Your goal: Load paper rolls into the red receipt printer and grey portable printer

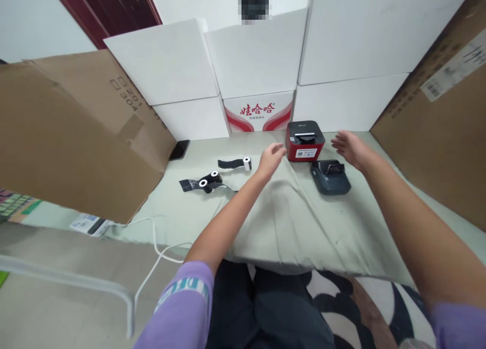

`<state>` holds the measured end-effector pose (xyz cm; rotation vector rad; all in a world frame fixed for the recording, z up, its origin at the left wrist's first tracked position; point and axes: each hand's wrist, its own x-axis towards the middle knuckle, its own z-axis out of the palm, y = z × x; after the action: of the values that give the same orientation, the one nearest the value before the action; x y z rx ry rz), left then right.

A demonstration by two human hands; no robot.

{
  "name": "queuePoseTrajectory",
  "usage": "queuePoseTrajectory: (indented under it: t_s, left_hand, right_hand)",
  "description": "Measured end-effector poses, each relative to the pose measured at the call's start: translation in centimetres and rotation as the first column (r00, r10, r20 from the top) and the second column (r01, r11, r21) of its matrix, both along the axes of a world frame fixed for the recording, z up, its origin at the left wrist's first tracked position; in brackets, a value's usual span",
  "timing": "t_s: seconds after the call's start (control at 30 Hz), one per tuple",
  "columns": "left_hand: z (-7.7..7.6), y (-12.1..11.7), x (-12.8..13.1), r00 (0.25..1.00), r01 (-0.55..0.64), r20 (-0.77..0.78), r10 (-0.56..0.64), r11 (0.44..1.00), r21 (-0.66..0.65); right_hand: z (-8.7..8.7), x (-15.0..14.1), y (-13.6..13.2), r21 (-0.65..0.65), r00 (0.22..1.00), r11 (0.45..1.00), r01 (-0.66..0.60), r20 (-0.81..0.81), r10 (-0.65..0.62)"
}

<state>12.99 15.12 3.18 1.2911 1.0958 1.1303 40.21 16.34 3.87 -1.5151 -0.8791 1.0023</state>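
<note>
My left hand [272, 159] is just left of a red and black receipt printer [292, 153], its fingers stretched toward it and holding nothing. On the other side of that printer, my right hand [352, 149] hovers with fingers extended and nothing in it. A smaller dark printer [331, 184] lies in front of the red one, below my right hand. To the left of my left hand is a white paper roll [247, 164] with a black strip trailing from it. Two black rolls with white cores, one nearer [205, 186] and one behind [214, 176], lie farther left.
White boxes [258, 55] wall off the back of the cloth-covered table [261, 227]. Brown cardboard stands at the left [76, 131] and right [440, 131]. A dark phone [179, 149] lies by the left cardboard. A white cable [154, 237] hangs over the front edge.
</note>
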Motion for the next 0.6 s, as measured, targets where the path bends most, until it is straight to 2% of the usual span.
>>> queuePoseTrajectory:
  t_s: [0.07, 0.13, 0.2, 0.3, 0.43, 0.5, 0.6]
  left_hand:
    - [0.8, 3.2, 3.2, 0.999, -0.029, 0.014, 0.03, 0.997, -0.068]
    - [0.7, 5.5, 5.7, 0.999, 0.013, 0.044, -0.006, 0.989, -0.15]
    - [-0.1, 6.9, 6.9, 0.998, 0.048, 0.055, -0.04, 0.986, -0.162]
    - [-1.2, 7.4, 6.2, 0.998, 0.05, 0.054, -0.043, 0.991, -0.127]
    - [-0.6, 5.5, 2.3, 0.998, 0.061, 0.031, -0.059, 0.996, -0.066]
    - [0.2, 3.1, -0.1, 0.998, 0.065, 0.001, -0.065, 0.998, -0.011]
    - [0.7, -2.2, -3.3, 0.998, 0.02, -0.063, -0.015, 0.997, 0.081]
  right_hand:
    - [0.6, -1.4, 2.6, -0.14, 0.991, 0.99, -0.025, -0.135, 0.006]
    - [0.9, -3.0, 4.0, -0.175, 0.982, 0.983, -0.046, -0.188, 0.012]
    - [1.0, -4.6, 4.5, -0.14, 0.979, 0.989, -0.042, -0.205, 0.013]
    - [1.1, -6.8, 4.4, -0.047, 0.975, 0.999, -0.021, -0.222, 0.01]
    - [1.4, -9.4, 2.9, 0.03, 0.973, 0.999, -0.028, -0.226, 0.034]
    - [1.5, -10.6, 0.8, 0.073, 0.972, 0.994, -0.079, -0.214, 0.093]
    - [1.5, -12.4, -4.1, 0.089, 0.96, 0.977, -0.196, -0.184, 0.209]
